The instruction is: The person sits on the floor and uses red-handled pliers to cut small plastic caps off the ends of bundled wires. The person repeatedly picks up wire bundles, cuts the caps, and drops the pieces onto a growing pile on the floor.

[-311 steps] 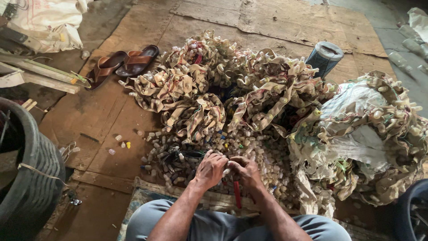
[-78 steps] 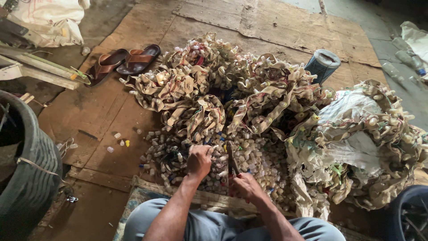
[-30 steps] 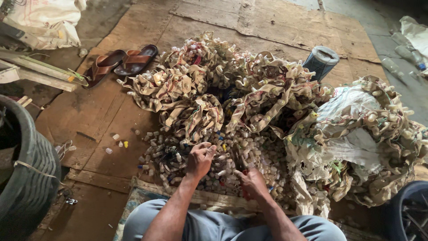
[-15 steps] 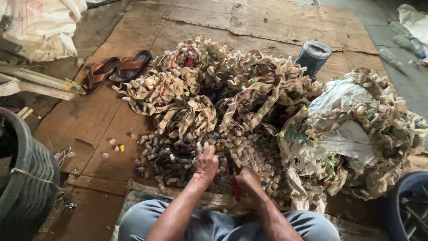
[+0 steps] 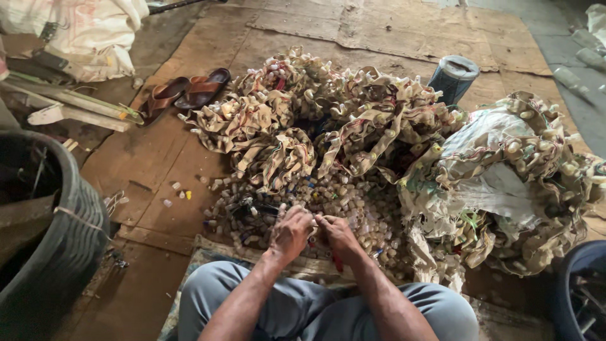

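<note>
A heap of small pale plastic caps and vials (image 5: 353, 208) lies on the floor in front of my knees. Behind it are tangled beige fabric strips (image 5: 315, 120) studded with the same small pieces. My left hand (image 5: 290, 232) and my right hand (image 5: 339, 237) are close together over the near edge of the heap, fingers pinched on a small piece between them. A red-handled tool (image 5: 336, 260) shows under my right hand. Which hand grips the piece is not clear.
A torn white sack wrapped in more strips (image 5: 511, 170) sits at the right. A dark cylinder (image 5: 453, 77) stands behind the pile. Brown sandals (image 5: 186, 95) lie at the left, near wooden slats (image 5: 69, 107). A black tyre tub (image 5: 50, 233) is at the near left, a blue tub (image 5: 581, 290) at the near right.
My hands have drawn together over the heap; before, the left was spread on the pieces and the right worked the red-handled tool apart from it. The view shifted slightly.
</note>
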